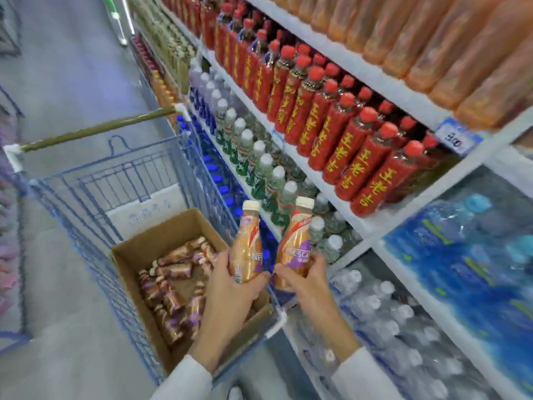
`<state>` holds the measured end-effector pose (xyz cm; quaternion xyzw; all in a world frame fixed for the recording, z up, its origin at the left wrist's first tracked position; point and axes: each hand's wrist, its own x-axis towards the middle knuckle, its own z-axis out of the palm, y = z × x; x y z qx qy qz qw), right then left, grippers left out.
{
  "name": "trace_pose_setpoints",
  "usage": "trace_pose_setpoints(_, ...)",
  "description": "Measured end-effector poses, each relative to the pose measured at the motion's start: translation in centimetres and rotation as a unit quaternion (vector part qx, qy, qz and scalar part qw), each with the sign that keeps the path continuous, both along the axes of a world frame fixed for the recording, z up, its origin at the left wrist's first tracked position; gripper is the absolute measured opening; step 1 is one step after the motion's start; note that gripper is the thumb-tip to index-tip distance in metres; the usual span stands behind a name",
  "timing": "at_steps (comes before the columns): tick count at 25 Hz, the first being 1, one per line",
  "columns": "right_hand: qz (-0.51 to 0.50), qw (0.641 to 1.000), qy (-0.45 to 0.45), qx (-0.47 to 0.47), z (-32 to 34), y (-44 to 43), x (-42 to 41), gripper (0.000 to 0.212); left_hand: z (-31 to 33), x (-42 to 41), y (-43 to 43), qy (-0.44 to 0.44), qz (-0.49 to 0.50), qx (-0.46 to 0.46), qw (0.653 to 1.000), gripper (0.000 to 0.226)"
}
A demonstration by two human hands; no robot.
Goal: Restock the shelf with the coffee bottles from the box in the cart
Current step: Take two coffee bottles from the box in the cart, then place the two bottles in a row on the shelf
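My left hand (230, 287) grips a tan coffee bottle (247, 246) with a cream cap, held upright above the right edge of the cardboard box (138, 252). My right hand (305, 280) grips a second coffee bottle (295, 246), tilted slightly right, just beside the first. Both bottles hang over the gap between the blue wire cart (95, 180) and the shelf (360, 226). Inside the box lie several more coffee bottles (173, 287) on their sides.
The white shelving on the right carries red-labelled bottles (340, 131), orange bottles (432, 39) above, green-labelled clear bottles (259, 168) and water bottles (389, 321) low down. The cart's green handle (95, 129) points along the grey aisle floor (72, 67).
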<state>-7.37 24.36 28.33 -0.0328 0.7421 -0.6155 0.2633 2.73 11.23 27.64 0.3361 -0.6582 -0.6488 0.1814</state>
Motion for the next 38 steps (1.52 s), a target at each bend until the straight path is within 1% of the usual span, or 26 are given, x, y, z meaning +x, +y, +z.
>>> trace_pose_setpoints(2, -0.039, 0.999, 0.008, -0.022, 1.4, 3.1, 0.2, 0.051, 0.8, -1.4, 2.2, 0.018, -0.049, -0.011, 0.999, 0.053)
trace_pose_setpoints(4, -0.067, 0.997, 0.013, -0.047, 2.7, 6.4, 0.5, 0.057, 1.9, -2.6, 5.0, 0.038, -0.093, -0.005, 0.995, 0.053)
trace_pose_setpoints(7, -0.117, 0.991, 0.026, -0.064, 4.4, 11.3, 1.0, 0.066, 3.4, -4.2, 9.3, 0.058, -0.154, 0.013, 0.986, 0.063)
trace_pose_setpoints(9, -0.161, 0.984, 0.039, -0.066, 5.3, 15.3, 1.3, 0.063, 4.5, -5.3, 12.8, 0.063, -0.199, 0.024, 0.978, 0.068)
trace_pose_setpoints(11, -0.197, 0.976, 0.054, -0.073, 6.5, 19.3, 1.8, 0.060, 5.6, -6.1, 16.3, 0.074, -0.235, 0.026, 0.969, 0.065)
trace_pose_setpoints(15, -0.272, 0.956, 0.080, -0.068, 8.9, 28.8, 3.3, 0.062, 8.1, -7.2, 25.3, 0.110, -0.298, 0.008, 0.948, 0.054)
trace_pose_setpoints(20, -0.326, 0.934, 0.142, -0.034, 13.5, 41.8, 5.5, 0.064, 12.1, -8.4, 37.6, 0.162, -0.367, -0.024, 0.916, 0.054)
trace_pose_setpoints(22, -0.347, 0.921, 0.175, -0.028, 15.6, 46.6, 5.6, 0.062, 13.9, -9.0, 42.2, 0.186, -0.380, -0.036, 0.905, 0.048)
trace_pose_setpoints(23, -0.355, 0.915, 0.192, -0.022, 16.7, 48.9, 5.5, 0.060, 14.7, -9.4, 44.5, 0.197, -0.389, -0.034, 0.899, 0.048)
trace_pose_setpoints(27, -0.370, 0.893, 0.257, 0.006, 20.1, 56.6, 3.6, 0.055, 17.9, -11.6, 52.5, 0.235, -0.410, -0.031, 0.881, 0.061)
trace_pose_setpoints(30, -0.393, 0.866, 0.306, 0.037, 22.1, 60.1, 0.7, 0.063, 20.4, -14.4, 57.0, 0.254, -0.419, -0.089, 0.867, 0.060)
trace_pose_setpoints(32, -0.395, 0.862, 0.315, 0.039, 22.9, 61.5, -1.4, 0.064, 21.7, -16.9, 58.9, 0.260, -0.430, -0.126, 0.855, 0.066)
trace_pose_setpoints(35, -0.405, 0.862, 0.306, 0.024, 23.0, 63.1, -4.2, 0.067, 22.6, -20.5, 60.7, 0.266, -0.440, -0.161, 0.843, 0.076)
trace_pose_setpoints(38, -0.417, 0.856, 0.305, 0.026, 22.2, 63.8, -5.9, 0.069, 22.2, -22.8, 61.4, 0.254, -0.437, -0.168, 0.846, 0.079)
